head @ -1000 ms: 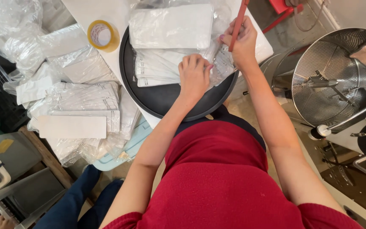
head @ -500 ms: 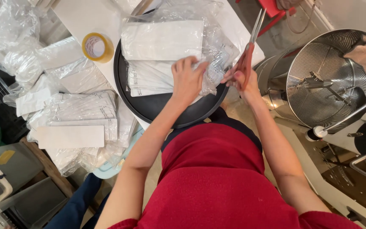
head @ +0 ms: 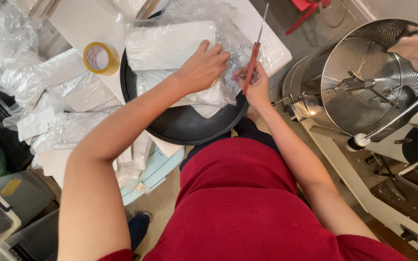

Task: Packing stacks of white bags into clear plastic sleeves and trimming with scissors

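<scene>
Two hands: left (head: 203,67) flat on one plastic-wrapped packet (head: 170,46), right (head: 253,83) gripping one red-handled tool (head: 253,58)

Round tray (head: 180,126) at centre, wrapped packets (head: 170,46) stacked in it toward twelve o'clock, tape roll (head: 101,58) at ten o'clock, perforated metal drum (head: 364,82) at three o'clock, loose packets (head: 68,121) at nine o'clock

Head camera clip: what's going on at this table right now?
A person in a red top works over a round black tray stacked with white packets in clear plastic wrap. The left hand presses down on the crinkled wrap, while the right hand holds red-handled scissors, blades pointing up and away. More wrapped packets lie to the left beside a roll of yellow tape. A perforated metal drum stands to the right.
</scene>
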